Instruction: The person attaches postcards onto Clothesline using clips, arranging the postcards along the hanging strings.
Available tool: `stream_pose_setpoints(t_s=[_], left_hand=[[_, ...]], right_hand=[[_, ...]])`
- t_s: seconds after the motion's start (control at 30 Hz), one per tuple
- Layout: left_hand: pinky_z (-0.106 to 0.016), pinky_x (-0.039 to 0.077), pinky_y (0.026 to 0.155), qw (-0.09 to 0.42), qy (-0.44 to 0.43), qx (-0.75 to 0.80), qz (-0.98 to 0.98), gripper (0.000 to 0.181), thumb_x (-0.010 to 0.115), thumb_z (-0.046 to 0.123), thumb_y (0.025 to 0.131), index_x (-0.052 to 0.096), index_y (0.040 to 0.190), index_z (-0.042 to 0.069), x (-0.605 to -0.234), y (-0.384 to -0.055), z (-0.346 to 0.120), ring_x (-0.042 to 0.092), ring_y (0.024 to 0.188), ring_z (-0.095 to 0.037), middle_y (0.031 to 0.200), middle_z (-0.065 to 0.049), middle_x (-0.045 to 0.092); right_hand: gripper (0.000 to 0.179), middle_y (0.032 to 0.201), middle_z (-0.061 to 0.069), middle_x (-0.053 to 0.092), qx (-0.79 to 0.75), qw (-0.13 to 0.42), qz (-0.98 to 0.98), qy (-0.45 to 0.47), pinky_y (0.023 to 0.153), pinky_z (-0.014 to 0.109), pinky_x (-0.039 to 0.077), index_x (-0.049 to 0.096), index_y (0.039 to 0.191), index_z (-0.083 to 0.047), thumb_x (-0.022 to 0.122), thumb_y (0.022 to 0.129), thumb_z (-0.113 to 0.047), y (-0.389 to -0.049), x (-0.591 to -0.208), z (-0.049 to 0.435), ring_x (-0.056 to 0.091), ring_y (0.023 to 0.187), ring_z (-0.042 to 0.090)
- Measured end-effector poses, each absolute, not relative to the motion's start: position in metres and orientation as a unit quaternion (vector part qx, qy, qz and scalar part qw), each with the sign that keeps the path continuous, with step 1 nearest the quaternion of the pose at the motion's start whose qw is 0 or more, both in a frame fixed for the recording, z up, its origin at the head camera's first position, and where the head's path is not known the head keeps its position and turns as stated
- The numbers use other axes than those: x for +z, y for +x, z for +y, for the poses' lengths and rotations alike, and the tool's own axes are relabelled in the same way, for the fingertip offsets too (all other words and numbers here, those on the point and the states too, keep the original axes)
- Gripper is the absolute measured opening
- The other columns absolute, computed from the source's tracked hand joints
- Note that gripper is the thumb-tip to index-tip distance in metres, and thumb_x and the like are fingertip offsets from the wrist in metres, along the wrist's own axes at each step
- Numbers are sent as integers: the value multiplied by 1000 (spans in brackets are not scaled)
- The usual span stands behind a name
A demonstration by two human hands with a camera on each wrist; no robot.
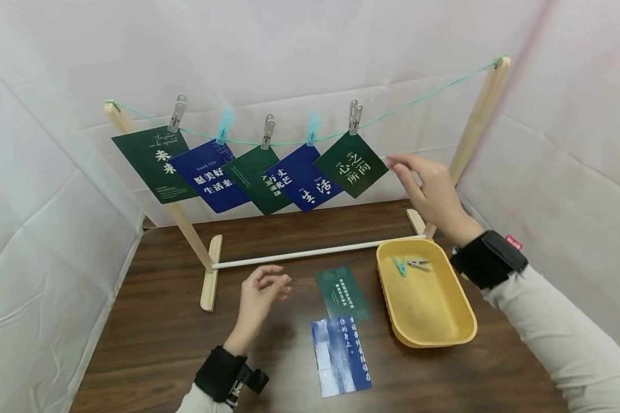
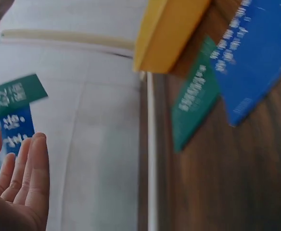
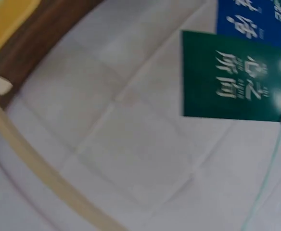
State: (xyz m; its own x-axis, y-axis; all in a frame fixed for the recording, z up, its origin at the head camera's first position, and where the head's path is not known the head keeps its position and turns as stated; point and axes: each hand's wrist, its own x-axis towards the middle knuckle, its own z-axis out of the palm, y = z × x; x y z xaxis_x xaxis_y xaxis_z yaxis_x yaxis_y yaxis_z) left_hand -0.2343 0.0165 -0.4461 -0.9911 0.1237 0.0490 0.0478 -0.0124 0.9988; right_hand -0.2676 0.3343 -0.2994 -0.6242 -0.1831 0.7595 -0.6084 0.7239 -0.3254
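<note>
- Holds the right hand (image 1: 430,182) under the right stretch of the green cord (image 1: 418,102), just beside the near corner of the end green card (image 1: 352,166), with fingers released, loosely bent and grasping nothing.
- Judging by the wrist views, leaves a gap between those fingers and that card; has the card hanging from the cord, to the left of the right hand.
- Holds the left hand (image 1: 260,293) low in front of the cord, over the wood-grain tabletop (image 1: 150,321), with fingers released too and nothing in their grasp.
- Shows four more printed cards along the cord, to the left of that one: a dark green card (image 1: 147,163), a blue card (image 1: 209,178), a middle green card (image 1: 249,172) and a second blue card (image 1: 307,180).
- Fixes each to the cord at or near one corner, with silver metal clothespins (image 1: 177,113) and light-blue plastic clothespins (image 1: 313,127) by turns, presumably to let the lettering hang in view.
- Stretches the cord between two wooden posts, (image 1: 191,238) probably to give the cards room to dangle.
- Lays a loose green card (image 1: 341,292) and a loose blue card (image 1: 341,358) in front of and below the cord, both apart from the fingers.
- Sets a yellow plastic basket (image 1: 434,312) below the cord's right end, with a teal clothespin (image 1: 400,267) and a metal clothespin (image 1: 419,263) inside, likely for easy reach.
</note>
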Motion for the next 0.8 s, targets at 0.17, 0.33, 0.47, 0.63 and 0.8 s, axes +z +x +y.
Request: stream_pose_setpoints(t_s=[0.17, 0.33, 0.47, 0.63, 0.8], left_hand=[[-27, 57, 71, 36, 61, 657, 751, 29, 62, 10, 91, 56, 113, -7, -461, -211, -7, 68, 72, -6, 96, -28, 68], [-23, 56, 68, 33, 39, 625, 779, 28, 62, 8, 91, 55, 112, -9, -483, -188, -22, 65, 70, 0, 93, -27, 68], [-22, 56, 66, 41, 19, 627, 778, 27, 62, 6, 90, 55, 111, -10, -501, -180, -18, 65, 70, -4, 94, -29, 68], [-22, 55, 66, 73, 29, 628, 774, 28, 62, 6, 89, 55, 111, -11, -515, -174, -5, 67, 72, -13, 94, -31, 66], [-19, 52, 65, 93, 68, 610, 784, 26, 62, 6, 89, 57, 108, -10, -527, -169, 4, 67, 75, -19, 94, -29, 67]], right_hand=[[27, 92, 18, 71, 303, 352, -868, 174, 70, 6, 38, 68, 99, 4, 46, 100, -11, -255, -352, 354, 68, 84, 30], [27, 87, 19, 71, 291, 330, -889, 127, 58, 17, 40, 69, 92, 2, 47, 100, -12, -246, -397, 377, 62, 66, 28], [26, 87, 20, 70, 288, 267, -913, 107, 57, 27, 44, 68, 94, 3, 48, 99, -12, -252, -426, 397, 61, 65, 27], [27, 92, 22, 68, 294, 151, -940, 83, 69, 44, 51, 65, 104, 4, 47, 100, -16, -267, -452, 414, 64, 79, 33], [26, 98, 24, 66, 266, 44, -960, 75, 72, 46, 52, 61, 109, 6, 49, 99, -14, -284, -481, 417, 64, 85, 35]])
